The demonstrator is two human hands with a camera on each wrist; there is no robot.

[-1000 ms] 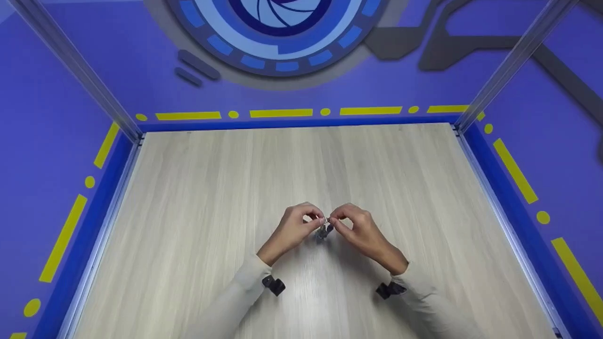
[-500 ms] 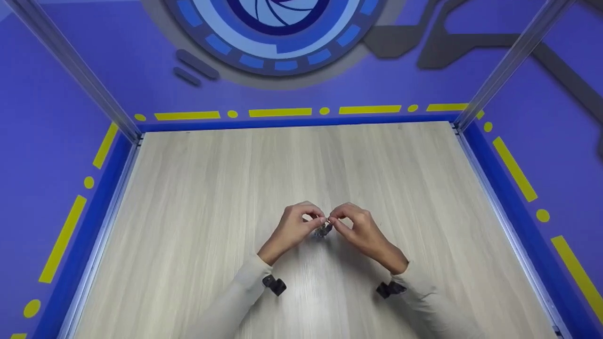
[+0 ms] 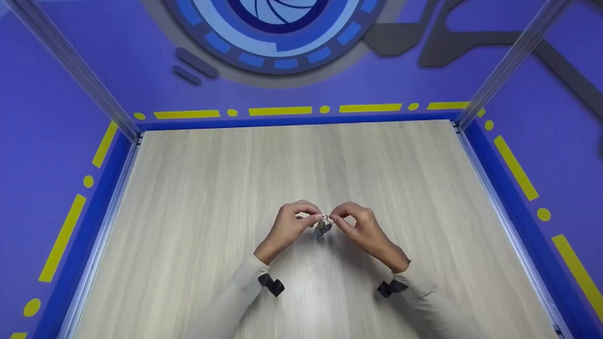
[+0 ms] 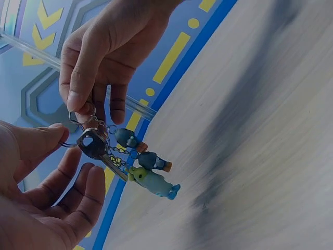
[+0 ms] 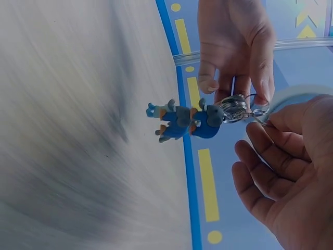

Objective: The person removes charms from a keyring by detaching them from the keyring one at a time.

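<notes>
In the head view my left hand [image 3: 288,227] and right hand [image 3: 363,228] face each other over the table, a bunch of keys and charms [image 3: 322,228] hanging between their fingertips. The left wrist view shows my left thumb and forefinger pinching a metal key ring beside a dark-headed key [image 4: 92,144]. My right fingers pinch another part of the rings from across. Short chains carry several small rubbery figures: a green and pale-blue one [image 4: 154,182] and dark-blue ones with orange ends. From the right wrist, blue and grey figures [image 5: 204,121] dangle below the metal rings [image 5: 258,112].
The wood-grain table [image 3: 226,169] spreads around the hands. Blue panels [image 3: 301,96] with yellow marks stand behind it and at both sides, with metal posts at the back corners. A small black camera sits on each wrist.
My left hand has shifted slightly left, so the gap between the two sets of fingertips is a little wider. More of the rings shows between them; the right hand stays nearly still.
</notes>
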